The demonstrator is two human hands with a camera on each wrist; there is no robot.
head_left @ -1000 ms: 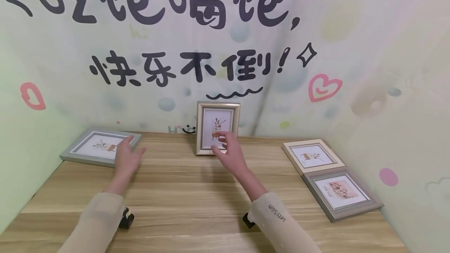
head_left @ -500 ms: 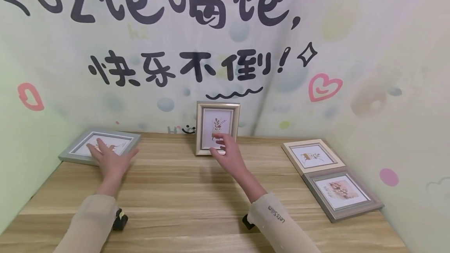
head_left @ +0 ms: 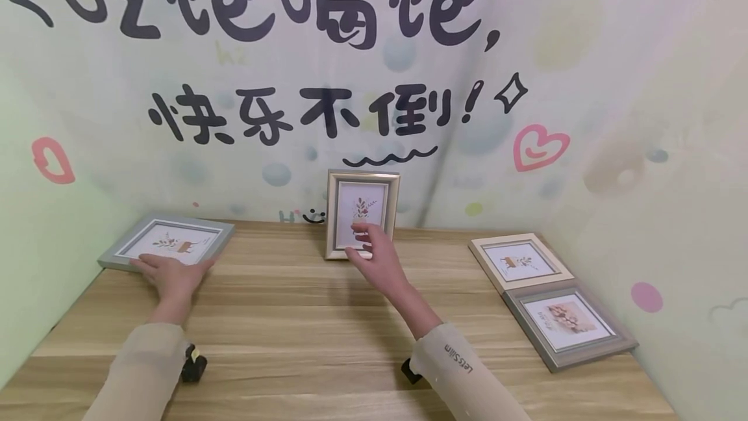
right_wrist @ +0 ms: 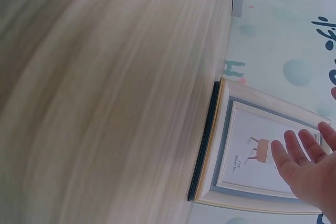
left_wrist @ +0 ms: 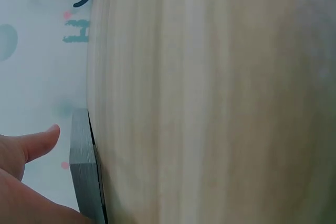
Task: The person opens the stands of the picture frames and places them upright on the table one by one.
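Note:
A grey picture frame [head_left: 193, 234] lies flat at the back left of the table, its plant print facing up. My left hand [head_left: 172, 278] is at its near edge, fingertips over the rim and thumb stretched out to the right. In the left wrist view that thumb stands clear of the grey frame's side [left_wrist: 84, 166]. Against the back wall a champagne-coloured picture frame [head_left: 362, 197] stands upright. Loosely bent fingers of my right hand [head_left: 376, 262] hover before it, hiding its lower right part. The right wrist view shows those fingers [right_wrist: 291, 148] in front of the print, gripping nothing.
Two more picture frames lie end to end at the right, a cream one [head_left: 523, 262] behind and a grey-brown one [head_left: 573, 323] in front. A printed cloth wall [head_left: 263, 167] closes off the back of the wooden table [head_left: 304, 336].
My left hand has moved left from the grey frame's right end, passed over its print, and drawn back to its near edge. The right hand has barely shifted, and the frames lie as before.

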